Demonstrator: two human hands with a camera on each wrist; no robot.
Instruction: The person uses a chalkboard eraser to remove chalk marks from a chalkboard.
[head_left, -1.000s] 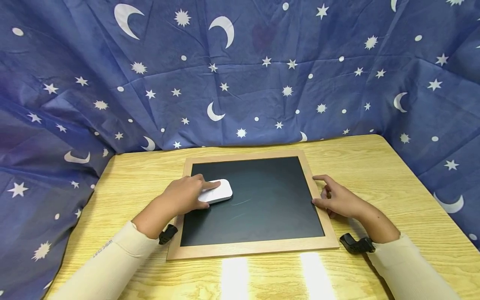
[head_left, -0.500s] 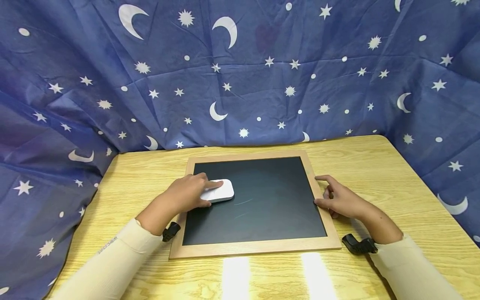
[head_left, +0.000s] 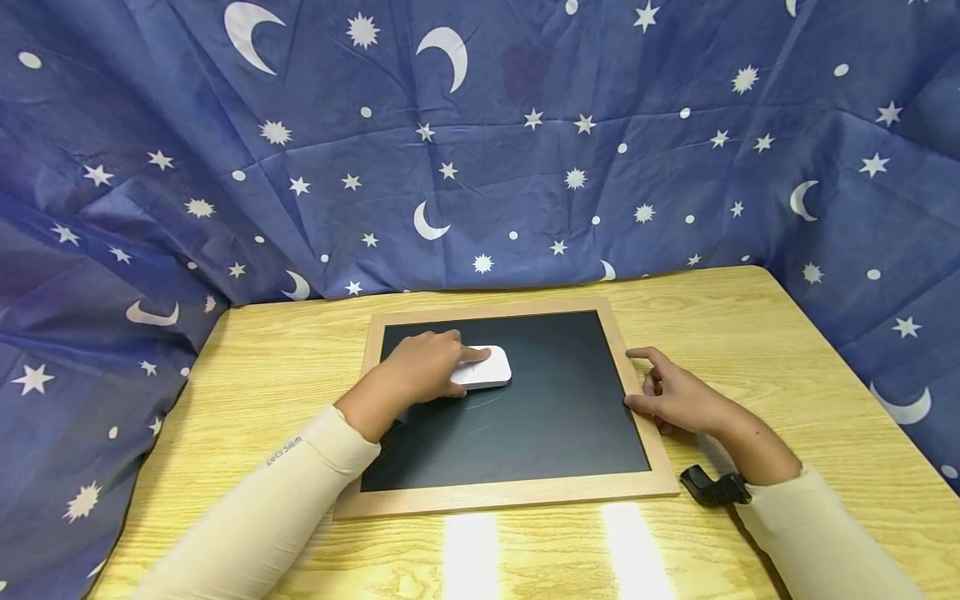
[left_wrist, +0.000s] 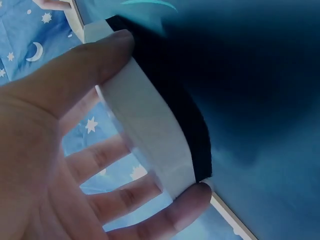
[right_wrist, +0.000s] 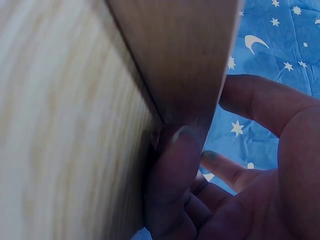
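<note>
A white-backed board eraser lies on the dark panel of a wood-framed chalkboard, left of its middle. My left hand grips it from the left, index finger along its top. In the left wrist view, the thumb and fingers hold the eraser's white body, and its black felt faces the panel. Faint chalk strokes show just below the eraser. My right hand holds the frame's right edge; in the right wrist view, its fingers are curled against the frame's side.
The chalkboard lies flat on a light wood-grain table. A blue curtain with moons and stars hangs behind and on both sides. Bright glare falls near the table's front. A black wrist device sits below the right hand.
My left hand has slid the eraser right and slightly away across the panel, from near the left frame edge. The right hand stays at the frame.
</note>
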